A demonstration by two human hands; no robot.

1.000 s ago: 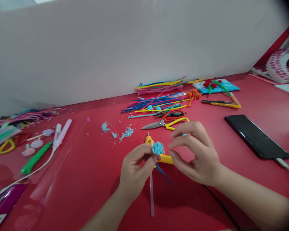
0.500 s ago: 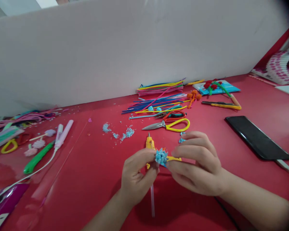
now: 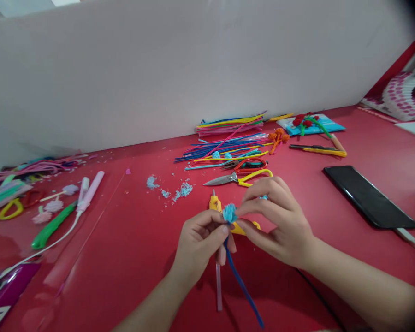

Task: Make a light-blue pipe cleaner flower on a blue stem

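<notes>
A light-blue pipe-cleaner flower with a dark-blue pipe-cleaner stem is pinched at its base between the thumb and fingers of my left hand. The stem hangs down toward the table's front. On the flower's right side, my right hand rests its index fingertip against the petals, thumb apart just below. Behind the hands lies a yellow glue gun, partly hidden, with a clear glue stick sticking out toward me. Light-blue pieces show behind my right fingers.
Scissors, pliers and bundled pipe cleaners lie beyond my hands. Blue fluff is scattered left of them. A phone is at right. A green-handled tool, a pink curling iron and a purple power strip are at left.
The flower has been tipped so its petals face up and away, and its blue stem now shows hanging down. My right hand has moved slightly up, its fingers more spread.
</notes>
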